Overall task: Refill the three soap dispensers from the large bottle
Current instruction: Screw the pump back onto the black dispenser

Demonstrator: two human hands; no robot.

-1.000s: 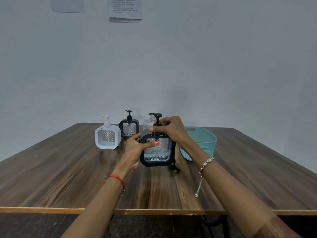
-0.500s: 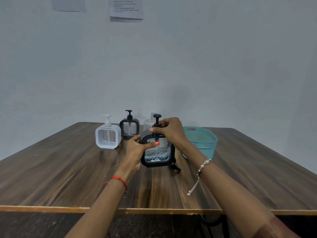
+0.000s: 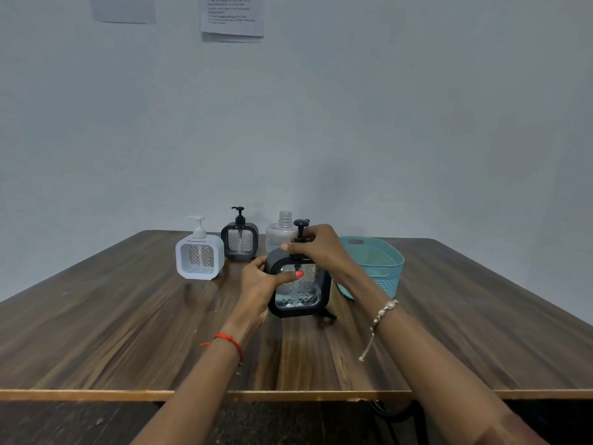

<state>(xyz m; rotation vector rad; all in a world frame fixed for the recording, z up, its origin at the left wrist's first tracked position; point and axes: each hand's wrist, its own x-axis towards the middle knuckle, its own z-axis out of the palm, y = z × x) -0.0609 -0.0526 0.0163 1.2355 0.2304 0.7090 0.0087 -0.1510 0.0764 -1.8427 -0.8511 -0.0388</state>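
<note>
You have the near black dispenser (image 3: 298, 292) standing on the table (image 3: 128, 332) just left of the teal basket (image 3: 383, 266), toward the basket's end nearest you. Your left hand (image 3: 258, 284) is wrapped round the dispenser's left edge, with the thumb laid across the clear window. Your right hand (image 3: 319, 248) is curled over the top, fingertips pinching the pump head (image 3: 300, 225) at its collar. Both hands are closed on this one dispenser, and the step looks like turning the pump on its thread; which way, I cannot tell. Some clear liquid sits low in the window.

Do the twisting with the right fingers only. Let the left hand simply brace the body flat on the wood so it does not skid toward the basket. Hold the pump stem upright as it turns, or the thread may bind or cross.

The large bottle (image 3: 279, 234) stands uncapped just left of the basket's far end, right behind your right hand, so mind your knuckles. The white dispenser (image 3: 199, 260) and the far black dispenser (image 3: 239, 241) stand further left of the basket, pumps on.
</note>
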